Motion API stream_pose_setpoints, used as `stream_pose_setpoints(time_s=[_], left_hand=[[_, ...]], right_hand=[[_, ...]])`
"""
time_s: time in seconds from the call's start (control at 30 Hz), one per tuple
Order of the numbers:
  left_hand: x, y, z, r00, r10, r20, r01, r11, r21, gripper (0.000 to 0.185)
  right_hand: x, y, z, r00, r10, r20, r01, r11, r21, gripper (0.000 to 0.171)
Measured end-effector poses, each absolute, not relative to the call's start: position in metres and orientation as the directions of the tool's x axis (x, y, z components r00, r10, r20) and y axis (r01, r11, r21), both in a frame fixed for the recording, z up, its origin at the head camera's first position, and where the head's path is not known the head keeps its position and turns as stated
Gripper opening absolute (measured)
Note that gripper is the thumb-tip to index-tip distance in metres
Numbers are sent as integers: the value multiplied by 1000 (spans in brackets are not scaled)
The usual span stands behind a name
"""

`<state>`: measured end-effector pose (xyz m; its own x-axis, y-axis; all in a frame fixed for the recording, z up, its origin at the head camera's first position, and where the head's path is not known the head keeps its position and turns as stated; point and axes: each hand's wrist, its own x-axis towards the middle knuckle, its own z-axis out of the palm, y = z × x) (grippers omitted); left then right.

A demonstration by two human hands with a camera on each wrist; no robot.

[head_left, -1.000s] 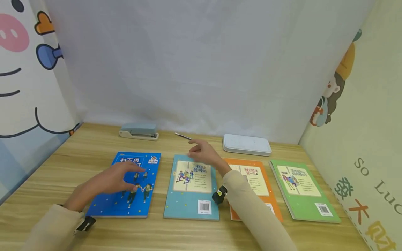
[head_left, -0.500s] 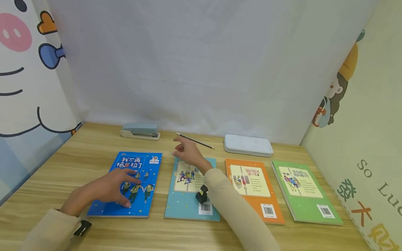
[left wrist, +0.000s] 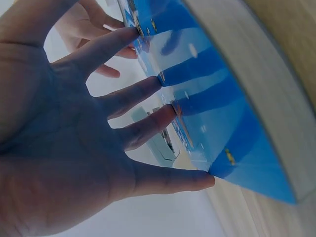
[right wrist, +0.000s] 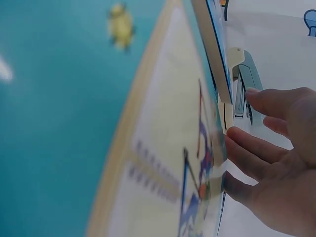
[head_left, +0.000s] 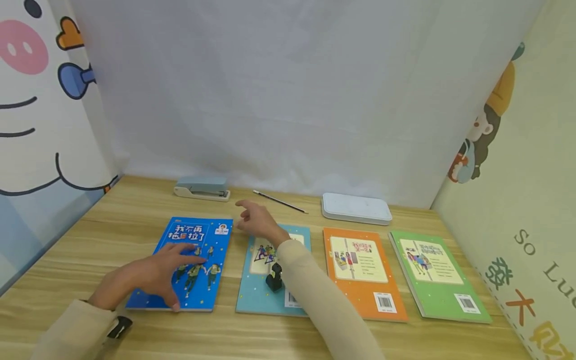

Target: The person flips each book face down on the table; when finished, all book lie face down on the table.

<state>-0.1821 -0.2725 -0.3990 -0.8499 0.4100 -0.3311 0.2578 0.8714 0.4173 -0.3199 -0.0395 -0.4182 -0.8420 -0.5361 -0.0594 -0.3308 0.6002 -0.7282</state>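
A blue book (head_left: 202, 297) lies at the left of a row of books on the wooden table (head_left: 90, 240). My left hand (head_left: 157, 272) rests on its cover with fingers spread and straight; the left wrist view shows the fingertips (left wrist: 148, 84) touching the blue book (left wrist: 222, 128). Next to it is a teal book (head_left: 256, 295). My right hand (head_left: 254, 222) hovers over the teal book's far left corner, fingers relaxed and holding nothing. In the right wrist view the right hand (right wrist: 276, 163) is beside the teal book (right wrist: 98, 123).
An orange book (head_left: 360, 270) and a green book (head_left: 436, 275) lie to the right. Along the back are a grey-blue stapler (head_left: 201, 188), a pencil (head_left: 280, 201) and a white flat case (head_left: 355, 207). Printed panels stand on both sides and a white cloth behind.
My right hand has moved left from the teal book's far middle to its far left corner. My left hand has drawn back a little and settled flat on the blue book.
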Motion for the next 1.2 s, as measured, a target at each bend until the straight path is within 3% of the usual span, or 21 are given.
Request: stream_pose_setpoints(time_s=[0.23, 0.73, 1.0, 1.2], left_hand=[[-181, -274, -399, -837, 422, -349, 276, 875, 397, 106], [-178, -269, -399, -835, 407, -371, 253, 882, 397, 107], [-177, -270, -400, -836, 420, -352, 268, 873, 407, 107], [-178, -270, -399, -835, 417, -358, 264, 876, 404, 107]], right_hand=[[-317, -58, -419, -824, -559, -89, -366, 646, -670, 60], [-303, -85, -414, -867, -483, -118, -357, 770, -528, 53], [-302, -86, -414, -885, -450, -119, -302, 750, -588, 53], [-305, -82, -410, -884, -445, -143, -193, 627, -755, 52]])
